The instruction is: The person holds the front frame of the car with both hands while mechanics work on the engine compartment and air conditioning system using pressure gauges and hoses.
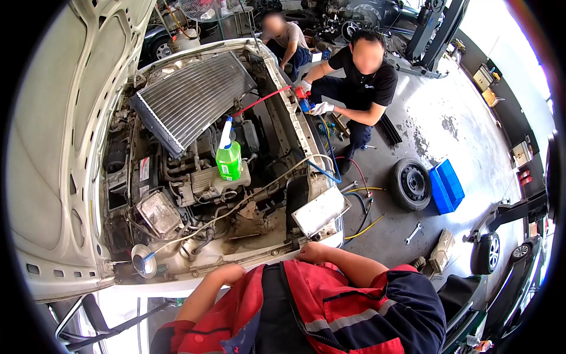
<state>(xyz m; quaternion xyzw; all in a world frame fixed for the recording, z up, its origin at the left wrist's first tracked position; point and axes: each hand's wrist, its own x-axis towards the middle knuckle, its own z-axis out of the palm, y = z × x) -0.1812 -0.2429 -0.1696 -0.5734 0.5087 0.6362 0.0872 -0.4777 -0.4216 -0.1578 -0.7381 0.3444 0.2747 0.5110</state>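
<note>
The work looks partway along, as judged from how things lie around the green spray bottle point(229, 162). The hood point(56, 118) is already raised, and the finned panel point(194, 97) has been laid across the engine bay beyond and left of the bottle, unseated. A pale box point(320, 212) is set nearer and right of the bottle, and a pale hose point(236, 207) is strung loosely below it. Reseating and tidying seem left undone. Gauges point(305, 101) are held by a co-worker point(377, 87) beyond and right of the bottle. Whether anything is held by the left grip point(230, 273) or right grip point(312, 252), both nearer than the bottle, cannot be told.
</note>
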